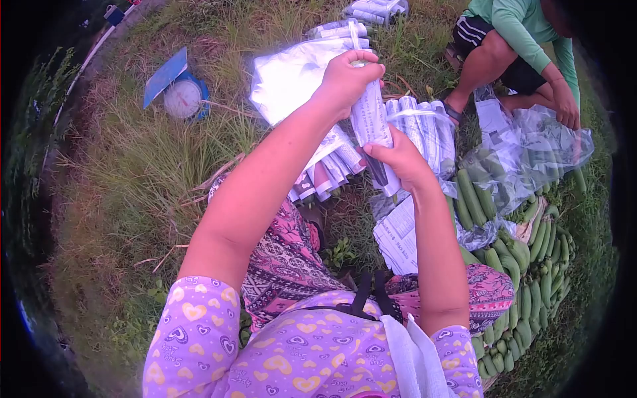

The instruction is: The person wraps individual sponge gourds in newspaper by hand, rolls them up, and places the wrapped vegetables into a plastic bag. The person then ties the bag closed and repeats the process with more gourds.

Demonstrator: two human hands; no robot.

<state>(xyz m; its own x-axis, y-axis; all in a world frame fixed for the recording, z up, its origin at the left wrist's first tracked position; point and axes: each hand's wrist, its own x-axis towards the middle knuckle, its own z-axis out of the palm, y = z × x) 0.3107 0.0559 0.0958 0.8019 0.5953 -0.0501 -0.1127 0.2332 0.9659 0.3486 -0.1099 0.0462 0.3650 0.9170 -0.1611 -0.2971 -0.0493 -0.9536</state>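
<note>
Between my two hands is a long newspaper-wrapped gourd (370, 118), held upright and slightly tilted. My left hand (348, 78) closes round its upper end, where a bit of green shows. Lower down, my right hand (403, 159) grips it with the thumb across the paper. Just behind it lie plastic bags packed with wrapped rolls: one bundle (428, 129) to the right, another (332, 166) below left. A bright plastic bag (285, 79) lies by my left hand. Loose newspaper sheets (397, 235) rest near my right forearm.
Many bare green gourds (524, 298) are piled at the right, some under clear plastic (531, 156). A co-worker in a green top (517, 26) crouches there, a hand on the plastic. A blue weighing scale (182, 96) stands in the grass. More bagged rolls (377, 10) lie farther back.
</note>
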